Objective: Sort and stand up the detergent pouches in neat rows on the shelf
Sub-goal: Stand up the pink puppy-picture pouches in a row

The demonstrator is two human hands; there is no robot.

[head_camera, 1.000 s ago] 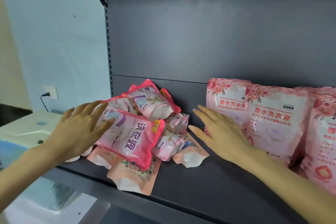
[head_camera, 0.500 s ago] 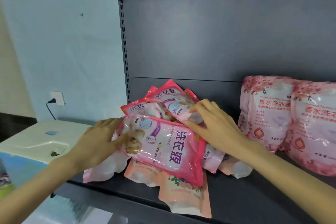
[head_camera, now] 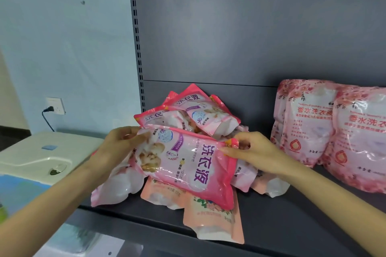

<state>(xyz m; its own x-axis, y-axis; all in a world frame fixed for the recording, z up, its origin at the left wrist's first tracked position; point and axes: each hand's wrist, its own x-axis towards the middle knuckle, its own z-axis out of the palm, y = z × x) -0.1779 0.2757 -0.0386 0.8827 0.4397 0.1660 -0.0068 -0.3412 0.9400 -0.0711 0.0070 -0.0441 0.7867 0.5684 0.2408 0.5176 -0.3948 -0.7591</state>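
Right, both my hands are on the top pink pouch [head_camera: 188,162], which lies atop the jumbled pile [head_camera: 200,110] at the left end of the shelf [head_camera: 292,221]. My left hand [head_camera: 117,148] grips its left edge, fingers probably curled behind the film, and my right hand [head_camera: 254,152] pinches its upper right corner. Lift evenly so nothing beneath slides, then stand it near the upright floral row [head_camera: 309,123].
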